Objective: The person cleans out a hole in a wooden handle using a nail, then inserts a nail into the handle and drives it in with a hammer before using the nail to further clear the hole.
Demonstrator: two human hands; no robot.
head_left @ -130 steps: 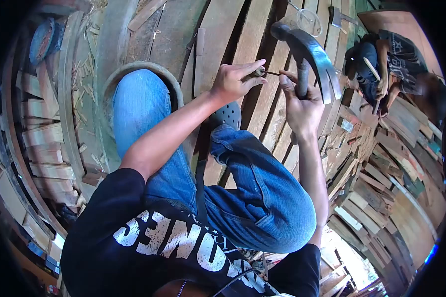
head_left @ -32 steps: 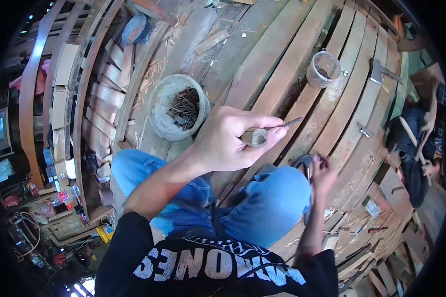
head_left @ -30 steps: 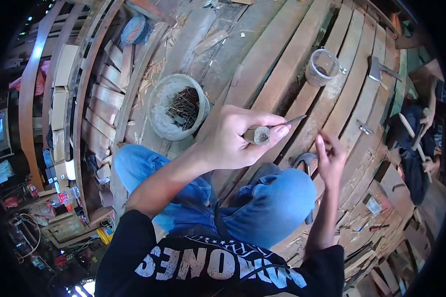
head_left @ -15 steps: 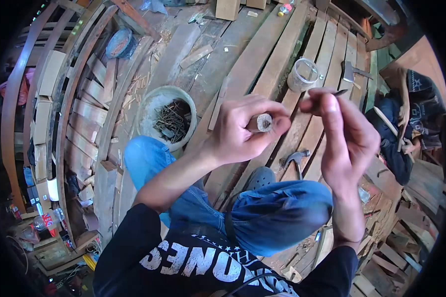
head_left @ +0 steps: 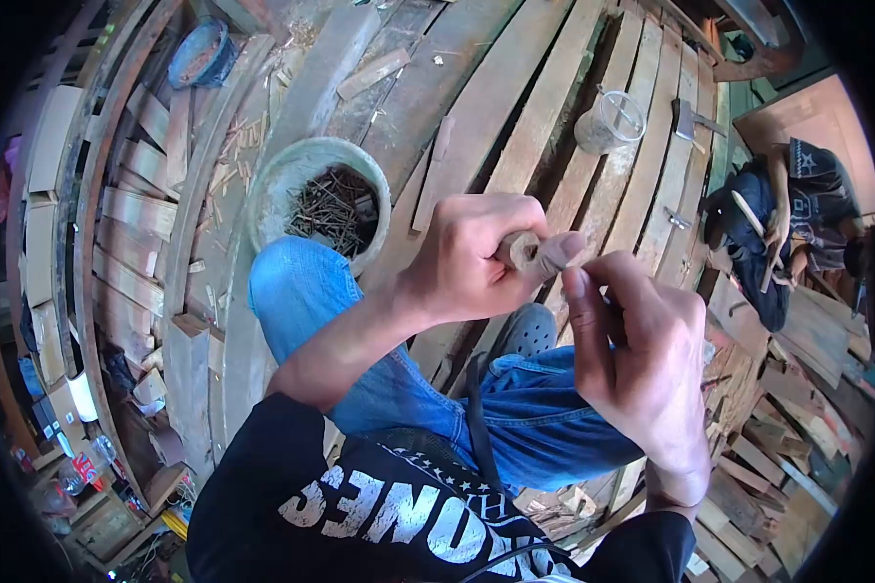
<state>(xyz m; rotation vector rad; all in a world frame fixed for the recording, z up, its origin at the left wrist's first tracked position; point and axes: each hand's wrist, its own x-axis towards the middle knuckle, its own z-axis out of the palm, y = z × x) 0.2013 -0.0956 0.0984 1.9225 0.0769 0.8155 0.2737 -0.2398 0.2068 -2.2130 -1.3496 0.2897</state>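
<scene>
My left hand (head_left: 486,255) is closed around a short, round piece of wood (head_left: 525,251) whose end, with a dark hollow in it, faces up between thumb and forefinger. Close against the left thumb, my right hand (head_left: 632,335) is closed in a pinch. Whatever lies between its fingertips is hidden. To the left of the left hand stands a whitish bucket (head_left: 262,199) holding many rusty nails (head_left: 335,209). Beyond the hands, a clear plastic tub (head_left: 605,126) rests on the planks.
A hatchet (head_left: 685,121) lies on the plank floor (head_left: 491,121) at the back right. Another person (head_left: 778,219) sits at the right with a wooden stick. A blue bucket (head_left: 202,56) is at upper left. Wood offcuts (head_left: 778,418) are piled at lower right.
My right hand has come down and left, its fingertips now close to the left thumb. The dark, pointed thing at its fingers no longer shows. The hammer on the floor is hidden now.
</scene>
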